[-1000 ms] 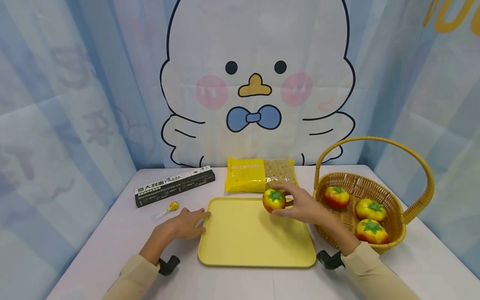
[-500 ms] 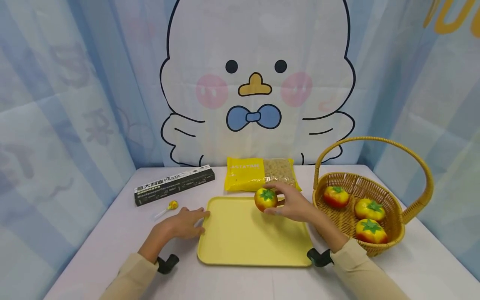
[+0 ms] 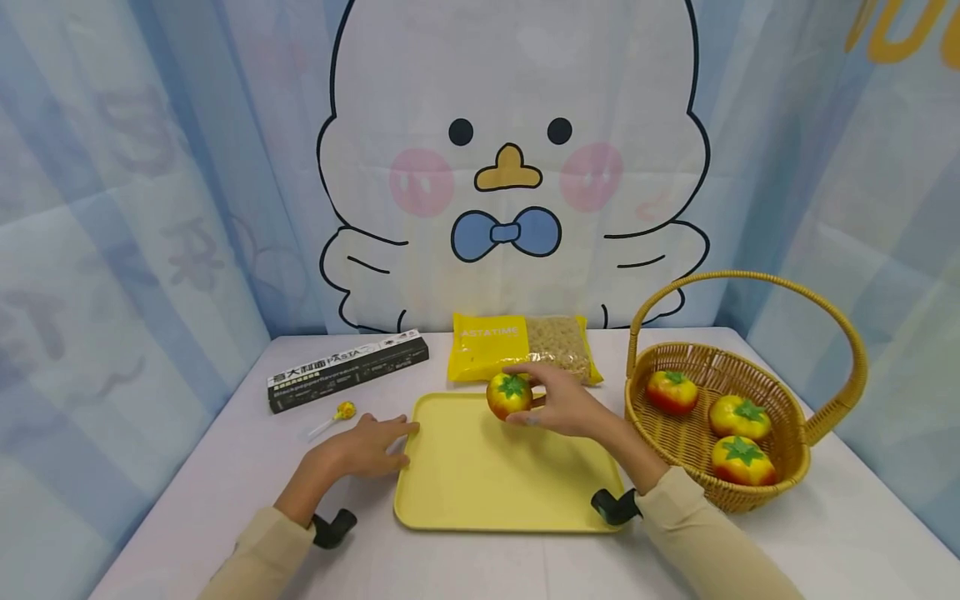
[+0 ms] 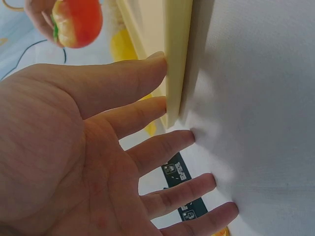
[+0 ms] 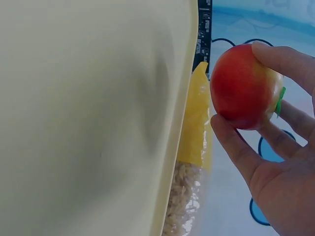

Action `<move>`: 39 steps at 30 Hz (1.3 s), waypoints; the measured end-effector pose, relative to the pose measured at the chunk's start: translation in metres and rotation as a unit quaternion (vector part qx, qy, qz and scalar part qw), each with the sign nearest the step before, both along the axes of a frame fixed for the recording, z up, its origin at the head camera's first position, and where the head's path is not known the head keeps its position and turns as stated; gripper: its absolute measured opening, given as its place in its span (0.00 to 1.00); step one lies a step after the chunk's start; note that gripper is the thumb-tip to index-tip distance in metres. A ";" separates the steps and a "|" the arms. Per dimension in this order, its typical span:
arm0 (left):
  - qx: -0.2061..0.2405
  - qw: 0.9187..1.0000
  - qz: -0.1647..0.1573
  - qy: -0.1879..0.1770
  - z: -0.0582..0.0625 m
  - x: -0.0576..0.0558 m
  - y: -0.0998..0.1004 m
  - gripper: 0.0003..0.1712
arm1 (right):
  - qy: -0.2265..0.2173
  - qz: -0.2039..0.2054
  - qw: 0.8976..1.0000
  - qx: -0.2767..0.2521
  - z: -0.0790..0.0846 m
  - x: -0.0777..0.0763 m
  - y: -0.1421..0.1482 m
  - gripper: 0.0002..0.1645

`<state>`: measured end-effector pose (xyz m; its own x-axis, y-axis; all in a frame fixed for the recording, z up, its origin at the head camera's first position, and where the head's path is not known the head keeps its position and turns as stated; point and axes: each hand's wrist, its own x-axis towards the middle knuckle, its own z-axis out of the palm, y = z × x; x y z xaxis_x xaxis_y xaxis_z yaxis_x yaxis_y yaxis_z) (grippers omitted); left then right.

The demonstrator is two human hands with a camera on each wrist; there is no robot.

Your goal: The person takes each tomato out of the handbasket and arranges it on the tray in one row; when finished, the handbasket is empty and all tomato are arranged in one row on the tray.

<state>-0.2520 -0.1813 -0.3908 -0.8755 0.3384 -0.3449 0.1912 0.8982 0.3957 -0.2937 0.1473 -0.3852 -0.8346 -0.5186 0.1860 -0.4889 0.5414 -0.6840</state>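
My right hand (image 3: pixel 566 404) holds a red-and-yellow tomato (image 3: pixel 509 396) with a green star-shaped calyx. It hangs above the back part of a yellow tray (image 3: pixel 510 492), apart from its surface. In the right wrist view, the thumb and fingertips grip the tomato (image 5: pixel 243 88) by its sides. My left hand (image 3: pixel 371 447) is at the tray's left edge with its fingers spread. The left wrist view shows its thumb and index finger touching the outer rim of the tray (image 4: pixel 177 54), while the other fingers extend past the corner.
On the right stands a wicker basket (image 3: pixel 693 454) with a tall handle and 3 similar tomatoes (image 3: pixel 741 461) inside. Behind the tray lies a yellow pasta bag (image 3: pixel 487 348). A black pasta box (image 3: pixel 348 371) and a lollipop (image 3: pixel 345 410) lie at the left.
My right hand has carried the tomato leftward above the tray. The left hand has stayed at the tray's edge.
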 end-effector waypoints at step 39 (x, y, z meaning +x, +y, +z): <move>-0.017 1.000 -0.009 -0.002 0.002 -0.001 -0.001 0.35 | -0.004 0.020 1.000 0.004 -0.017 -0.013 -0.050 0.42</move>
